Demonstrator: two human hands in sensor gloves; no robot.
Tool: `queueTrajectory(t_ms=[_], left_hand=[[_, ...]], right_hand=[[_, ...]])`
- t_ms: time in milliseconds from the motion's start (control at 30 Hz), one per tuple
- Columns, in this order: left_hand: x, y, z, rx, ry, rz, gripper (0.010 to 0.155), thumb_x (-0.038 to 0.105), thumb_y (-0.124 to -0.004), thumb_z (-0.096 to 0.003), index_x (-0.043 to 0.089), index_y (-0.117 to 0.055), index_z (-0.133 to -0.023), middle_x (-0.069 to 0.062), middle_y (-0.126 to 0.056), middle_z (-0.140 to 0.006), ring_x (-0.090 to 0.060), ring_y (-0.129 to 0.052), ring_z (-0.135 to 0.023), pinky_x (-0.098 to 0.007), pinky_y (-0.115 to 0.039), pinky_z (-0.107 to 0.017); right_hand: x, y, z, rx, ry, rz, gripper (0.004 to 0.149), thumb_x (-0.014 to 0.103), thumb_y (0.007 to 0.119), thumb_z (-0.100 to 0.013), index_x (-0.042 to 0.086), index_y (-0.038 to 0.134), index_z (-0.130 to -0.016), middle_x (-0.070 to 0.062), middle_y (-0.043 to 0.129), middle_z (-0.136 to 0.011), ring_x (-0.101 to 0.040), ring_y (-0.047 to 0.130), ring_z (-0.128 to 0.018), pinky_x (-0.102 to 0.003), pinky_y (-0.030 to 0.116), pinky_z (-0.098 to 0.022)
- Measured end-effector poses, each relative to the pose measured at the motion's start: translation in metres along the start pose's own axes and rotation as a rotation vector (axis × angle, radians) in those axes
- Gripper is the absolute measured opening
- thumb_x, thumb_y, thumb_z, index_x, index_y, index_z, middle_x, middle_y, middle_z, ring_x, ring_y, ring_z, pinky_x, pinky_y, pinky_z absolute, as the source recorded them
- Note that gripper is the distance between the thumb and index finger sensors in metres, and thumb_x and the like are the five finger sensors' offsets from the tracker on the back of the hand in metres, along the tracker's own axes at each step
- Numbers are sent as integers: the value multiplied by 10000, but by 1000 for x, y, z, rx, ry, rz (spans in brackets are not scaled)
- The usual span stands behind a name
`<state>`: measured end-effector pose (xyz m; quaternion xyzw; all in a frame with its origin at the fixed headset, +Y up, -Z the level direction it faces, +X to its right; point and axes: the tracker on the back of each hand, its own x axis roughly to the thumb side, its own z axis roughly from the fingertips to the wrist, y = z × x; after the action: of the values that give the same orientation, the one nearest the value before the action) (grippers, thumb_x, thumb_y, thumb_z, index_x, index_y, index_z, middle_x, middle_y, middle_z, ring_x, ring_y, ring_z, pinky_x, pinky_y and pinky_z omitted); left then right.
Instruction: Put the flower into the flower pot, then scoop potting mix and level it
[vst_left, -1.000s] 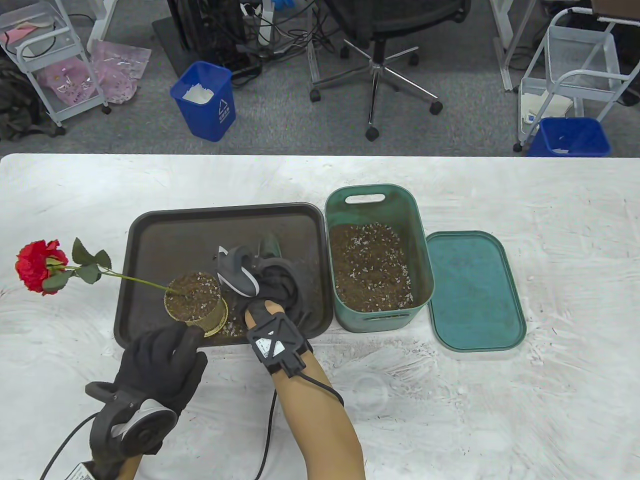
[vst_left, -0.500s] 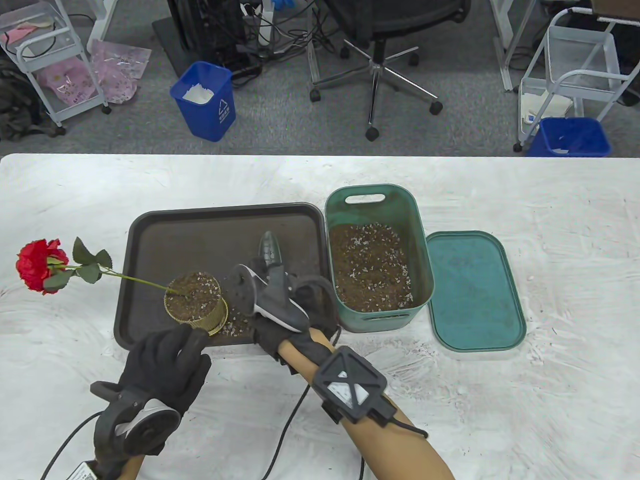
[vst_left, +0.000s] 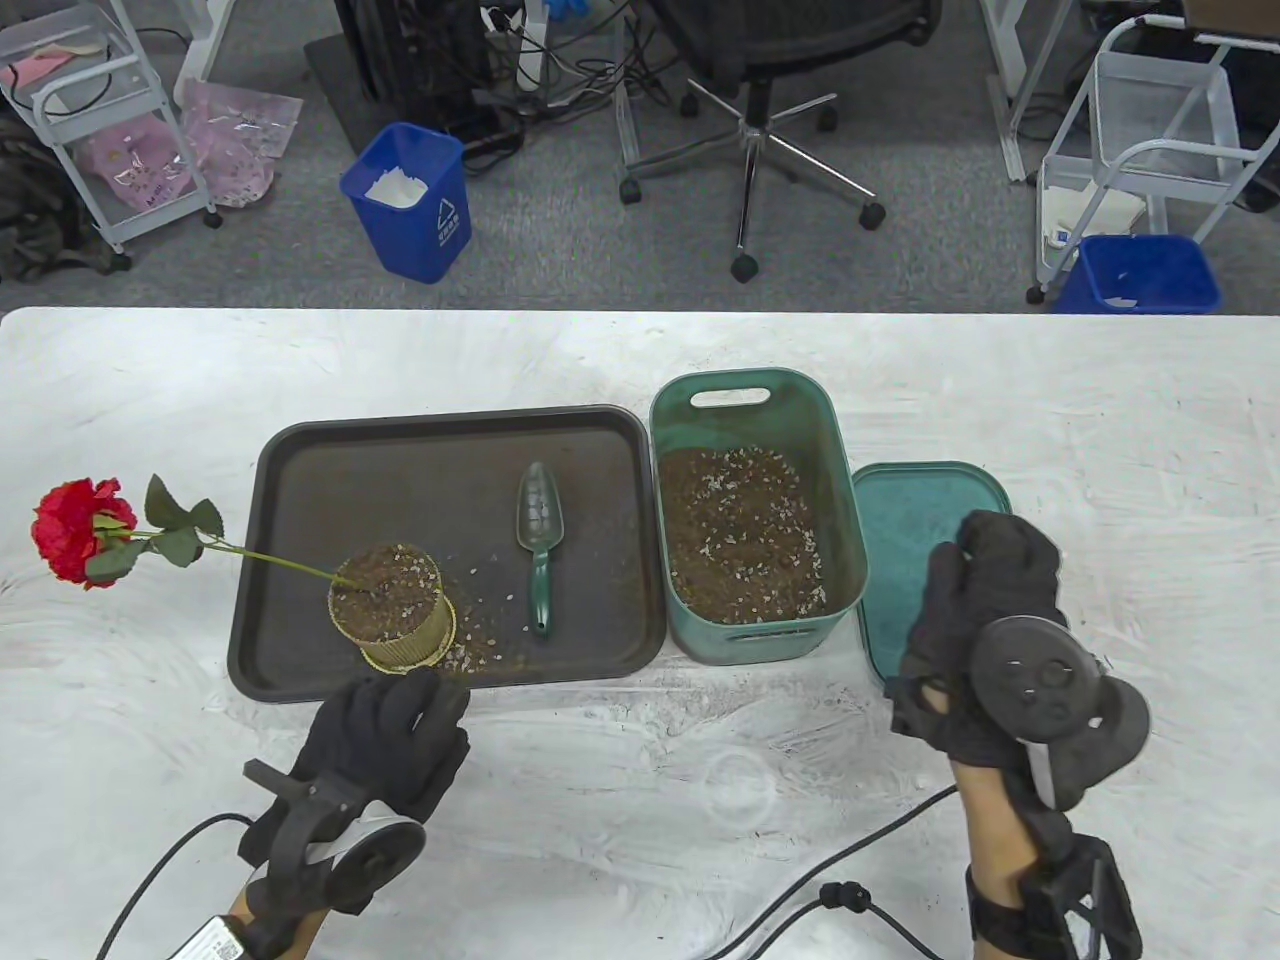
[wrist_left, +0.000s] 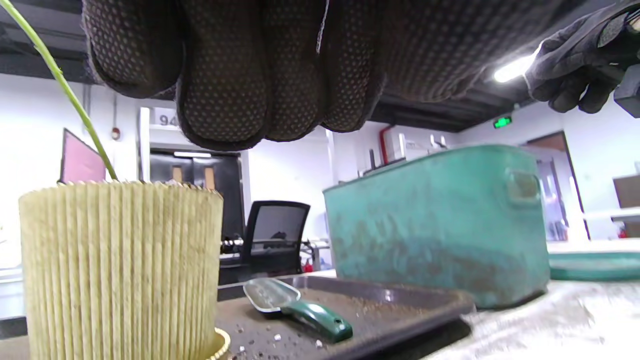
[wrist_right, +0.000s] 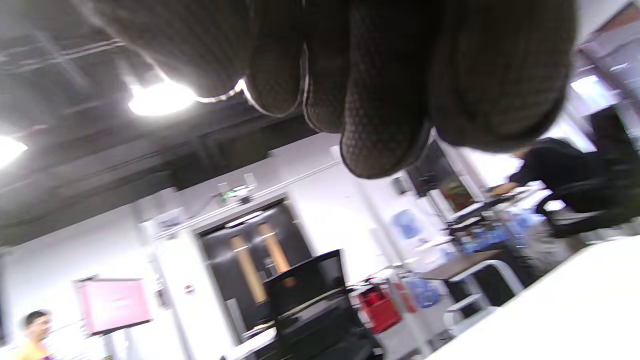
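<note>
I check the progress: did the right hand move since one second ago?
Yes. The right hand went rightward, from over the tray to above the green lid.

Your left hand (vst_left: 385, 735) wears a black knit glove, its fingertips (wrist_left: 225, 95) studded with fine grip dots. A dark grey ring-shaped tracker (vst_left: 335, 850) with a pale inner face is strapped to its back; a black cable (vst_left: 150, 885) trails from it, tagged by a small white label (vst_left: 215, 940). Your right hand (vst_left: 985, 620) wears the same black glove, backed by a round dark grey tracker disc (vst_left: 1035, 680) with small buttons. Black angular wrist bracket (vst_left: 1085, 905), black cable (vst_left: 850, 895). Forearms unsleeved.
</note>
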<state>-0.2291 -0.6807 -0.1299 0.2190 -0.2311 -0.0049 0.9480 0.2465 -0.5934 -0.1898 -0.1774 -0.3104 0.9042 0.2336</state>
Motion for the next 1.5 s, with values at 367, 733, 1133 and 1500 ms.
queueTrajectory(t_ms=[367,733,1133,1500], left_hand=[[2,-7,0,-46,12,-31,506,490,-796,-406,268,-870,-855,-51,-878,-874,-311,-1003,-678,-503,-807,-589],[-6,-3,1,-27,44,-23,504,489,-796,-407,265,-874,-852,-51,-881,-871,-311,-1004,-676,-502,-810,-585],[-6,-5,1,-32,43,-10,499,489,-795,-407,266,-880,-846,-52,-888,-864,-310,-1011,-666,-500,-815,-580],[-8,-6,0,-42,52,4,496,488,-796,-406,267,-887,-839,-48,-895,-858,-307,-1015,-660,-497,-819,-575]], right_hand=[[-121,90,-6,387,375,568,595,408,819,-407,167,657,-927,-194,744,-913,-328,948,-570,-461,887,-312],[-150,120,0,483,482,681,502,403,827,-406,163,738,-838,-150,811,-837,-294,963,-471,-424,884,-242],[-139,77,-3,177,450,132,642,239,848,-381,97,580,-947,-137,916,-732,-270,1050,-361,-431,938,-177],[-86,28,5,42,156,-199,561,194,912,-336,116,732,-862,-148,879,-660,-265,1001,-308,-429,915,-148]])
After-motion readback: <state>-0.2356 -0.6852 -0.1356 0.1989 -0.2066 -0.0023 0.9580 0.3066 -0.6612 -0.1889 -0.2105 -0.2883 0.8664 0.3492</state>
